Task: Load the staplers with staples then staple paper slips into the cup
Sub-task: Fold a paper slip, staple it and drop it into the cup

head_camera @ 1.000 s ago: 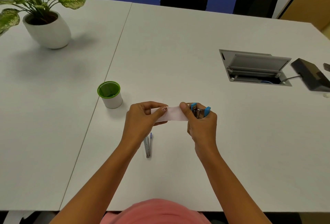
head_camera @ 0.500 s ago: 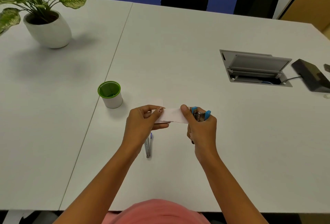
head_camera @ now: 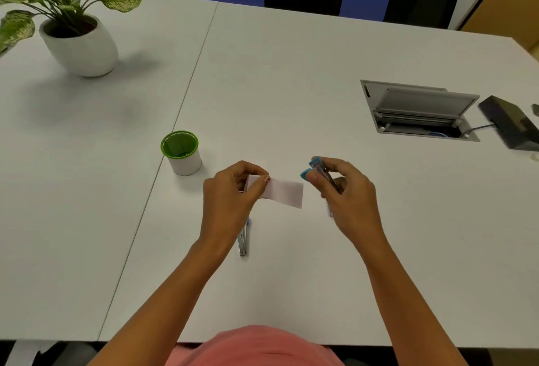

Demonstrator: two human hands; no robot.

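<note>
My left hand (head_camera: 233,193) pinches the left end of a pale paper slip (head_camera: 284,192) above the white table (head_camera: 291,79). My right hand (head_camera: 347,190) grips a small blue stapler (head_camera: 319,171), its nose pointing left, a short gap away from the slip's right end. A white cup with a green rim (head_camera: 182,152) stands to the left of my left hand. A second stapler with a metal body (head_camera: 244,237) lies on the table below my left hand, partly hidden by my wrist.
A potted plant in a white pot (head_camera: 80,42) stands at the far left. An open grey cable hatch (head_camera: 417,112) is set in the table at the right, with a dark box (head_camera: 510,123) beside it. Black chairs stand behind the table's far edge.
My right hand has pulled the blue stapler off the right end of the slip and moved right. The slip stays in my left hand.
</note>
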